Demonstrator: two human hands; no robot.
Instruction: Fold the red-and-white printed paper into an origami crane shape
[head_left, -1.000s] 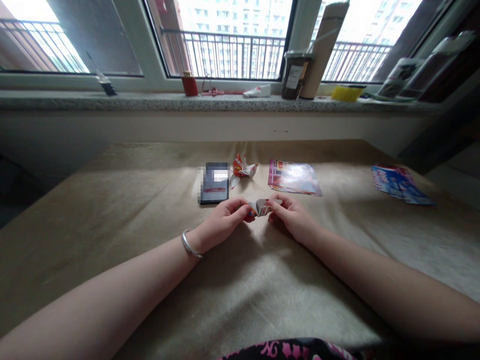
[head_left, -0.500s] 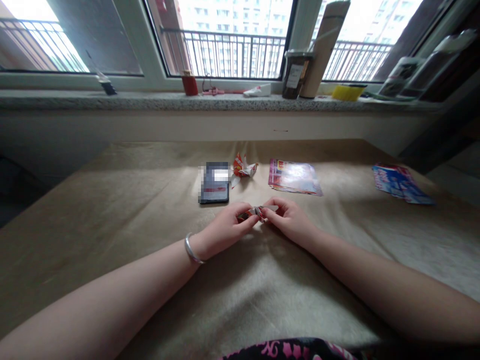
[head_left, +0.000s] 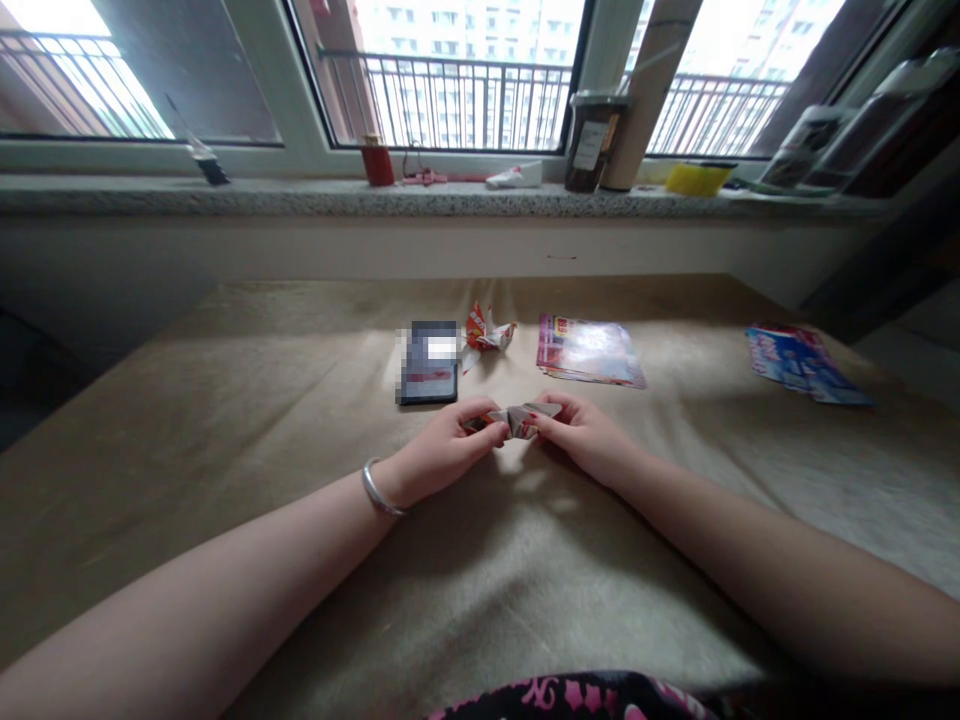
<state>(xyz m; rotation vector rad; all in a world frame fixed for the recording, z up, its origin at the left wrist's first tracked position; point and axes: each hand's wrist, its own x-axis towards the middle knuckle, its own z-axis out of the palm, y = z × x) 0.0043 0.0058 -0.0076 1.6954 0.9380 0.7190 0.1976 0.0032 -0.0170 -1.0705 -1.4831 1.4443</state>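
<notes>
A small folded piece of printed paper is held between both hands just above the beige cloth-covered table. My left hand, with a silver bracelet at the wrist, pinches its left end. My right hand pinches its right end with fingers curled. A finished folded paper figure in red and white lies farther back, beside a dark phone.
A stack of glossy printed sheets lies behind my right hand, and a blue printed sheet sits at the far right. The stone windowsill carries a red cup, a dark jar, a cardboard tube, a yellow object and bottles.
Both hands stayed together on the folded paper, working it; the paper turned slightly between the fingers and now spreads wider. The view shifted a little.
</notes>
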